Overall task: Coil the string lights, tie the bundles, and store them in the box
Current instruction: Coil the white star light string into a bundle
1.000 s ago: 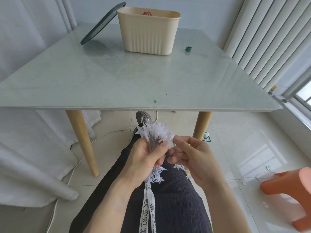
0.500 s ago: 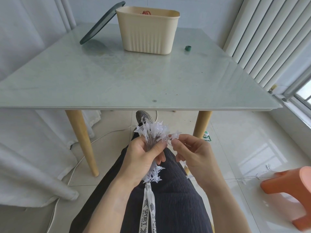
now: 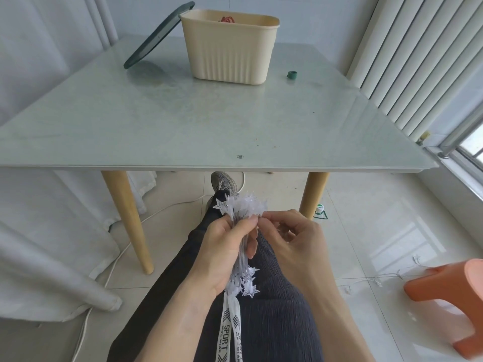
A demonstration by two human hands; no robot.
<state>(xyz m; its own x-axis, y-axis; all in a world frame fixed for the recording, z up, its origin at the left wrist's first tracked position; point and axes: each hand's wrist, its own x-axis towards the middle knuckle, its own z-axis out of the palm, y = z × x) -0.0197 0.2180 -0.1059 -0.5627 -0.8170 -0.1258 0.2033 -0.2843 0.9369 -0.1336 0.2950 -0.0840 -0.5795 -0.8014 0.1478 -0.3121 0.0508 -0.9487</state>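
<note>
White plastic star-shaped string lights (image 3: 241, 236), bundled, held over lap | left hand (image 3: 224, 246) wrapped round bundle | right hand (image 3: 295, 239) fingers curled, pinching a strand beside it | cream ribbed plastic box (image 3: 230, 56) on glass counter (image 3: 183, 126), well apart.

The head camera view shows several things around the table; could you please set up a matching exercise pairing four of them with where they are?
Things:
1. box
2. dark lid
3. string lights
4. orange stool

Places:
A. on the floor at the right
B. leaning against the box's left side
C. held in the left hand's grip above the lap
D. standing at the far side of the table

Pairs: 1-D, 2-B, 3-C, 4-A
</note>
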